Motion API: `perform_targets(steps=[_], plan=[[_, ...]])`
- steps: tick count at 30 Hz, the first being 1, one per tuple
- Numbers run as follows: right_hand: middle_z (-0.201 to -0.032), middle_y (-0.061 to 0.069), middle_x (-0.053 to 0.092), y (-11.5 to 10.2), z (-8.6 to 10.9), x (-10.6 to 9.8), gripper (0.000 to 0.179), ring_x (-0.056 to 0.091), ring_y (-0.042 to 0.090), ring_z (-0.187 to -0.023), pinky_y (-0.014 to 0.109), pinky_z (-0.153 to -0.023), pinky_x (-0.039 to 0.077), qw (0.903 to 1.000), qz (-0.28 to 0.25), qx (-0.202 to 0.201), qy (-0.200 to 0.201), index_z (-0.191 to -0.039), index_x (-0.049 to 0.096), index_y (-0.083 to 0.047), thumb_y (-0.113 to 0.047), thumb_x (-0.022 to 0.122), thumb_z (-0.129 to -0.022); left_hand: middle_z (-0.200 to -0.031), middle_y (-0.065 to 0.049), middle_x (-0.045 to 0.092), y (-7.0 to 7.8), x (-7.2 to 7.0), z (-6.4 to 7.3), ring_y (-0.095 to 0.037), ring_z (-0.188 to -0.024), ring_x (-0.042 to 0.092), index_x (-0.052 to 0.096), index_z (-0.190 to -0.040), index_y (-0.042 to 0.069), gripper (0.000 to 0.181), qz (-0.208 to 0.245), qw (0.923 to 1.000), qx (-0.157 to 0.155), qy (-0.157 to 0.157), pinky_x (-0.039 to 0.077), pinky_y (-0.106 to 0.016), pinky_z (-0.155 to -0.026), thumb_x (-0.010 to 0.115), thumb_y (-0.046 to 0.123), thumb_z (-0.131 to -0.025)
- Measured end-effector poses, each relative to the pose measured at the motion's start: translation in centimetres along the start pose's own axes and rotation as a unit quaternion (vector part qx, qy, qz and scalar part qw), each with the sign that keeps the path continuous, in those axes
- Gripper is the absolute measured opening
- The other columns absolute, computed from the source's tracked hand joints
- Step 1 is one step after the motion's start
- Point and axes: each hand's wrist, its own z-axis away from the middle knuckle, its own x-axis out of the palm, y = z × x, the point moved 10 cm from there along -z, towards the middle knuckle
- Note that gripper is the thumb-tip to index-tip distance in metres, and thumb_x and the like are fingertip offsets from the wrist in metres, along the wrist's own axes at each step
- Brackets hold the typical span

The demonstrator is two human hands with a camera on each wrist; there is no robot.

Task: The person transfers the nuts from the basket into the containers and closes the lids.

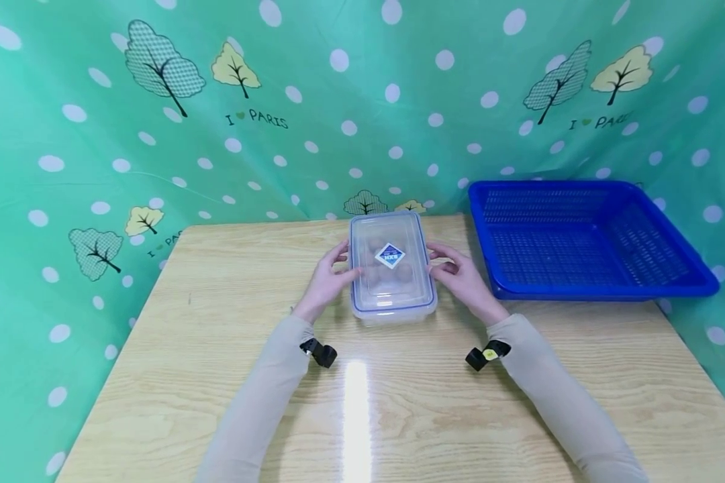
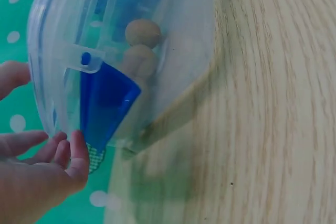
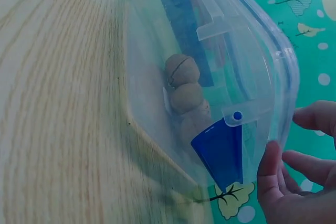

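A clear plastic food container [image 1: 393, 268] with a blue-edged lid and a diamond-shaped label sits on the wooden table. Several round brown balls [image 3: 185, 98] show through its wall; their kind is unclear. My left hand [image 1: 331, 276] holds the container's left side, its thumb at the lid's edge. On the opposite side my right hand [image 1: 461, 276] holds the rim between thumb and fingers. Both wrist views show fingers close against the rim, with a blue part [image 2: 107, 100] on the container's end beside them. The underside of the container is hidden.
A blue plastic basket [image 1: 604, 295] with slatted walls stands at the right rear of the table [image 1: 229, 376]. Green dotted cloth [image 1: 314, 80] hangs behind and at both sides. Dark wrist cameras [image 1: 321, 352] are strapped on both sleeves.
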Motion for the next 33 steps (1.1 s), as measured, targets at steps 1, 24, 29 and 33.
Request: perform_targets(steps=[1,24,29,33], plan=[[-0.125,0.026,0.052,0.1,0.0,0.0,0.049,0.059,0.022,-0.092,0.016,-0.077,0.049,1.0,0.004,0.004,0.001,-0.139,0.047,0.004,-0.001,0.06,-0.092,-0.145,-0.011,0.038,-0.2,0.1,0.0,-0.029,-0.126,0.038,0.028,-0.151,0.006,0.076,-0.003,1.0,-0.002,-0.005,0.042,-0.04,-0.103,0.069,0.009,-0.087],[-0.142,0.025,0.04,2.9,0.4,1.1,0.058,0.043,0.039,-0.127,0.051,-0.095,0.048,0.9919,-0.054,0.101,-0.054,-0.149,0.034,-0.015,-0.021,0.059,-0.098,-0.146,-0.028,0.028,-2.9,1.5,-0.1,-0.041,-0.126,0.042,0.021,-0.155,0.025,0.072,0.119,0.9895,-0.069,-0.047,0.046,-0.046,-0.099,0.061,0.017,-0.095],[-0.142,0.026,0.036,3.0,0.5,0.8,0.063,0.042,0.042,-0.124,0.05,-0.092,0.048,0.9928,-0.024,0.114,-0.029,-0.151,0.03,-0.016,-0.019,0.06,-0.097,-0.141,-0.025,0.033,-3.2,1.3,0.0,-0.041,-0.122,0.045,0.025,-0.154,0.023,0.07,0.117,0.9903,-0.069,-0.029,0.048,-0.048,-0.097,0.062,0.016,-0.095],[-0.14,0.023,0.037,2.6,0.5,0.4,0.075,0.048,0.035,-0.11,0.03,-0.075,0.049,0.995,0.005,0.098,0.018,-0.156,0.018,-0.018,-0.015,0.062,-0.095,-0.139,-0.021,0.031,-2.9,1.0,0.1,-0.039,-0.118,0.046,0.026,-0.153,0.024,0.072,0.114,0.9922,-0.051,0.0,0.05,-0.047,-0.093,0.064,0.015,-0.094]])
